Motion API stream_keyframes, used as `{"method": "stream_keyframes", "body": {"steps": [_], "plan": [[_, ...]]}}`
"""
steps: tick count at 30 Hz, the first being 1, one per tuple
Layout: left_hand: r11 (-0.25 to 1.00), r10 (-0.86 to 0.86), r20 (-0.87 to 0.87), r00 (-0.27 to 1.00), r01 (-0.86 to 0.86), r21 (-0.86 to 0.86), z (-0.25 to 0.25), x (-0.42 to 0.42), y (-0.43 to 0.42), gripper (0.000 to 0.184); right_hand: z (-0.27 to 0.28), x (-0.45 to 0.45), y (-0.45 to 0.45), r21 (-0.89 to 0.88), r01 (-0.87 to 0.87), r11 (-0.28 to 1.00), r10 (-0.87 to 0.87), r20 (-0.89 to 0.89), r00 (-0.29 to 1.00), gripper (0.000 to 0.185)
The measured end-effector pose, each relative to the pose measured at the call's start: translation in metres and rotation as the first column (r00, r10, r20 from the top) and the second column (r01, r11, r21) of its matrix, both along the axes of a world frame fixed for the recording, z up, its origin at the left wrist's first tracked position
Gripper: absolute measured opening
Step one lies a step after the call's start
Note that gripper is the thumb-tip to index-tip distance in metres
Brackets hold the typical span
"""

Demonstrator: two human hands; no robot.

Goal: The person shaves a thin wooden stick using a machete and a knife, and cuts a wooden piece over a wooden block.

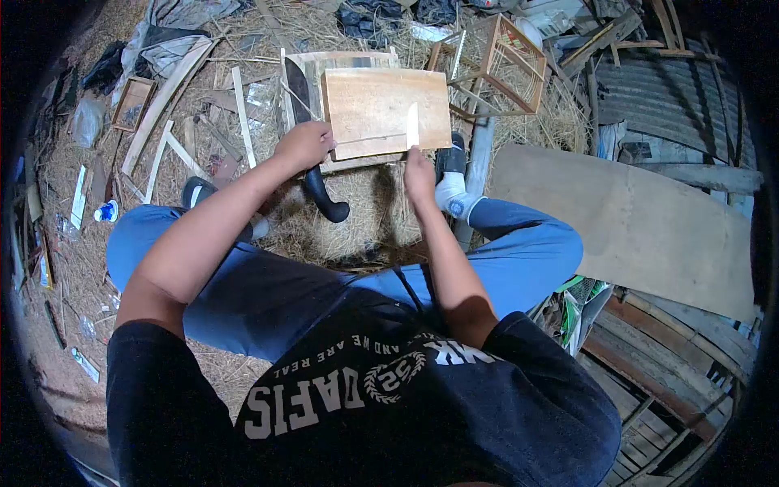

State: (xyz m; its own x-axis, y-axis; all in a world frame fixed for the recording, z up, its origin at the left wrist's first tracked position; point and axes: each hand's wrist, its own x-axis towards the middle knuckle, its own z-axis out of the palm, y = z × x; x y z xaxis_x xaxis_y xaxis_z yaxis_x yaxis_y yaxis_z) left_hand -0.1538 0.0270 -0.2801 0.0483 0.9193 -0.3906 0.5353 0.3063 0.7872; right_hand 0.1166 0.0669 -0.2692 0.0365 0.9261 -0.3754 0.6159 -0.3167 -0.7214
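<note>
A wooden board (381, 97) lies on a low slatted wooden stand (312, 60) before me. At the board's left edge my left hand (304, 144) is closed on one end of a thin stick (369, 141), which stretches across the board to the right. My right hand (419, 170), at the near right edge, grips a knife (412, 122). Its pale blade points away from me, over the board, beside the stick's far end. A machete with a dark blade (299, 85) and curved black handle (326, 201) rests left of the board, partly hidden under my left hand.
Straw and wood strips (242, 114) litter the ground to the left. A wooden frame (507, 69) stands behind the board on the right. Farther right lies a large flat sheet (633, 219). My feet (456, 195) flank the stand.
</note>
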Motion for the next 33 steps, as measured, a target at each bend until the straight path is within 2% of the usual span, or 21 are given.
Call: {"method": "stream_keyframes", "body": {"steps": [1, 3, 5, 7, 8, 9, 11, 14, 17, 18, 19, 21, 22, 23, 25, 26, 27, 29, 30, 31, 33], "plan": [[1.000, 0.002, -0.007, 1.000, -0.002, 0.010, -0.003, 0.001, -0.001, 0.023, -0.003, -0.003, -0.005, -0.002, 0.000, 1.000, 0.000, 0.000, 1.000, 0.051], [1.000, 0.011, -0.013, 1.000, -0.011, 0.023, -0.007, 0.000, 0.001, 0.023, -0.013, -0.022, -0.024, 0.107, -0.190, 0.976, 0.156, 0.266, 0.951, 0.052], [0.999, 0.003, -0.041, 0.999, -0.002, 0.033, -0.009, 0.000, 0.001, 0.022, -0.033, -0.036, -0.035, -0.041, -0.124, 0.991, 0.129, 0.183, 0.975, 0.056], [0.999, 0.015, -0.035, 0.999, -0.014, 0.044, -0.011, 0.002, 0.000, 0.023, -0.007, -0.022, -0.022, 0.030, -0.232, 0.972, 0.215, 0.272, 0.938, 0.060], [0.998, 0.030, -0.025, 0.999, -0.029, 0.047, -0.013, 0.001, 0.000, 0.023, -0.016, -0.006, -0.010, 0.063, -0.215, 0.975, 0.195, 0.228, 0.954, 0.061], [0.999, 0.026, -0.024, 0.999, -0.025, 0.043, -0.011, 0.002, -0.002, 0.023, -0.007, -0.002, -0.005, 0.021, -0.019, 1.000, 0.017, 0.102, 0.995, 0.059], [0.999, 0.028, -0.028, 0.999, -0.026, 0.041, -0.005, 0.002, -0.002, 0.023, -0.031, -0.002, -0.013, 0.035, -0.074, 0.997, 0.065, 0.208, 0.976, 0.057], [0.999, 0.004, -0.034, 0.999, -0.002, 0.051, -0.006, 0.001, -0.001, 0.023, -0.013, -0.048, -0.047, 0.046, -0.245, 0.968, 0.232, 0.190, 0.954, 0.059], [0.999, 0.001, -0.044, 0.999, 0.001, 0.047, -0.015, 0.001, 0.000, 0.024, -0.021, -0.014, -0.019, 0.085, -0.232, 0.969, 0.210, 0.211, 0.955, 0.060], [0.999, 0.002, -0.044, 0.999, 0.000, 0.043, -0.014, 0.001, -0.002, 0.024, -0.014, -0.008, -0.007, -0.100, -0.039, 0.994, 0.047, 0.087, 0.995, 0.062], [0.998, 0.003, -0.053, 0.999, -0.001, 0.055, -0.013, 0.002, -0.003, 0.024, -0.014, -0.010, -0.015, -0.105, -0.039, 0.994, 0.048, 0.090, 0.995, 0.062], [0.997, 0.010, -0.063, 0.998, -0.005, 0.075, -0.009, 0.001, -0.001, 0.025, -0.009, -0.032, -0.036, -0.018, -0.063, 0.998, 0.065, 0.122, 0.990, 0.061], [0.998, 0.005, -0.052, 0.999, -0.001, 0.066, -0.005, 0.001, -0.002, 0.025, 0.002, -0.052, -0.049, 0.024, -0.252, 0.967, 0.243, 0.193, 0.950, 0.057], [0.998, -0.002, -0.044, 0.999, 0.005, 0.059, -0.002, 0.001, -0.002, 0.025, -0.005, -0.060, -0.055, -0.003, -0.165, 0.986, 0.165, 0.113, 0.980, 0.052], [1.000, 0.001, -0.014, 1.000, -0.001, 0.020, 0.004, 0.001, -0.001, 0.024, 0.002, -0.044, -0.041, 0.012, -0.263, 0.965, 0.256, 0.199, 0.946, 0.052], [1.000, 0.009, 0.020, 1.000, -0.008, -0.025, 0.006, 0.000, -0.002, 0.024, 0.006, -0.033, -0.031, -0.010, -0.205, 0.979, 0.203, 0.198, 0.959, 0.054], [1.000, 0.007, 0.019, 1.000, -0.007, -0.029, 0.005, -0.002, -0.002, 0.024, -0.028, -0.008, -0.015, 0.118, -0.176, 0.977, 0.154, 0.180, 0.972, 0.056], [1.000, -0.008, 0.028, 1.000, 0.007, 0.020, 0.000, -0.001, -0.003, 0.022, -0.013, -0.003, -0.006, 0.171, -0.028, 0.985, -0.005, 0.187, 0.982, 0.056], [1.000, -0.006, 0.030, 1.000, 0.005, 0.022, 0.000, 0.000, -0.004, 0.022, -0.012, -0.008, -0.012, 0.076, -0.015, 0.997, 0.003, 0.160, 0.987, 0.055], [0.997, -0.014, -0.032, 0.999, 0.017, 0.077, -0.001, 0.001, -0.004, 0.022, -0.019, -0.018, -0.021, 0.187, -0.206, 0.961, 0.161, 0.231, 0.960, 0.055], [0.991, -0.015, -0.096, 0.995, 0.028, 0.129, -0.002, 0.003, -0.005, 0.022, -0.022, -0.047, -0.045, 0.079, -0.247, 0.966, 0.232, 0.163, 0.959, 0.054]]}}
